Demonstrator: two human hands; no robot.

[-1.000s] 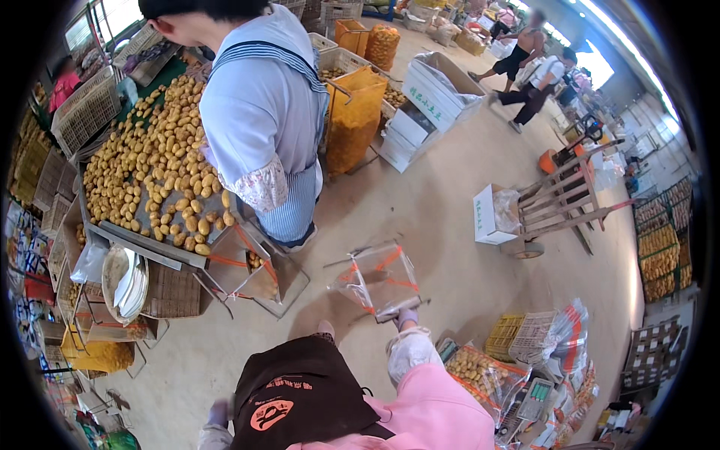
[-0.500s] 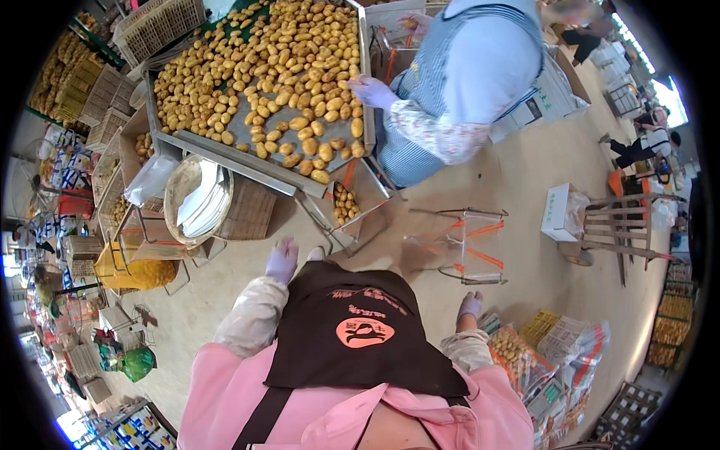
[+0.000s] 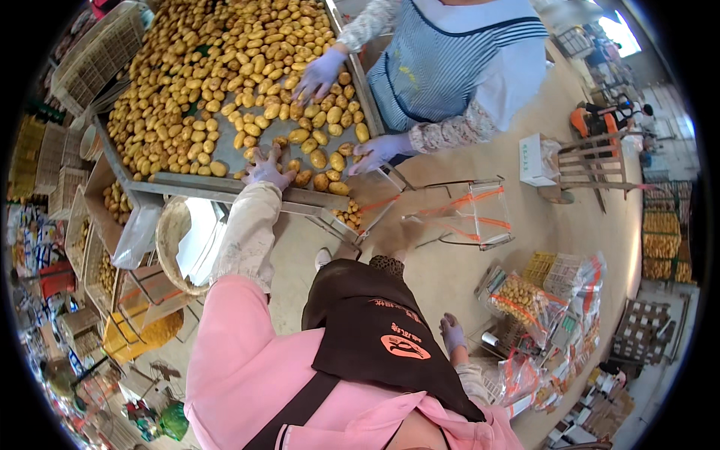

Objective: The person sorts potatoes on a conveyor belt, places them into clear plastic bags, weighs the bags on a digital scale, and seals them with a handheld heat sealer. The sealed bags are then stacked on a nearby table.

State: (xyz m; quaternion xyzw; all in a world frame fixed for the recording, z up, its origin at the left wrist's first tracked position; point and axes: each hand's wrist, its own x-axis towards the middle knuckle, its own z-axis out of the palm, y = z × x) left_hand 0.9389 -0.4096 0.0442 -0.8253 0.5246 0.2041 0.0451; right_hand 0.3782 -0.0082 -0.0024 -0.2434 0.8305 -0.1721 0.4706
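Observation:
My left hand [image 3: 268, 169], in a pale purple glove, reaches over the near metal rim of the sorting table [image 3: 225, 185]. Its fingers are spread and touch the potatoes [image 3: 319, 159] at the edge, without visibly gripping one. Yellow-brown potatoes cover much of the grey tabletop. My right hand [image 3: 452, 334], also gloved, hangs low by my right side, away from the table. Its fingers are loosely bent and apart, with nothing seen in them. Across the corner, a co-worker's gloved hands [image 3: 321, 75] are among the potatoes, one over them and one at the right rim.
A wicker basket [image 3: 166, 244] with white sheets stands below the table's left part. Right of the table is a metal frame stand [image 3: 480, 214] with orange straps. Bagged potatoes [image 3: 519, 296] lie at my right. A wooden cart [image 3: 592, 166] with a white box stands farther right.
I have come closer to the table, and my left hand has gone from hanging in front of me to the potatoes. The co-worker has turned and now has both hands at the table.

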